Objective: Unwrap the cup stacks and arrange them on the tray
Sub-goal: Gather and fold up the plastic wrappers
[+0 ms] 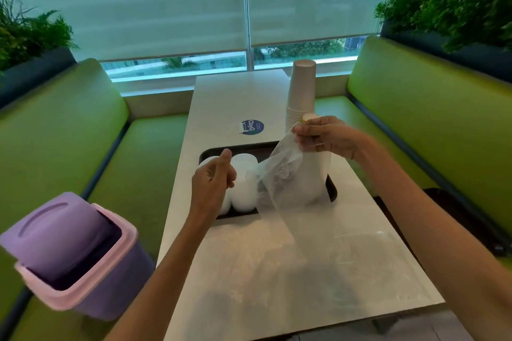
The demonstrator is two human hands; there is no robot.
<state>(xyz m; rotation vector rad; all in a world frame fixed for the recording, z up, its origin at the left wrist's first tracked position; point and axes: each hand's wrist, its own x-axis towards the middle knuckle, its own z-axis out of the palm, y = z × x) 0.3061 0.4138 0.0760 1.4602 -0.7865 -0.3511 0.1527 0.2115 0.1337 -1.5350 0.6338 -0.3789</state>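
Right hand [322,135] pinches wrapper [279,171] top; left hand [213,178] loosely curled, empty. Best lift straight up, then bin [119,285] at 8 o'clock.

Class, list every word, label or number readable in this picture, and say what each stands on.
"ClayG": on the round blue sticker stuck to the table, printed sideways.
Smaller print beside it on the sticker: too small to read.
Nothing else bears readable text.
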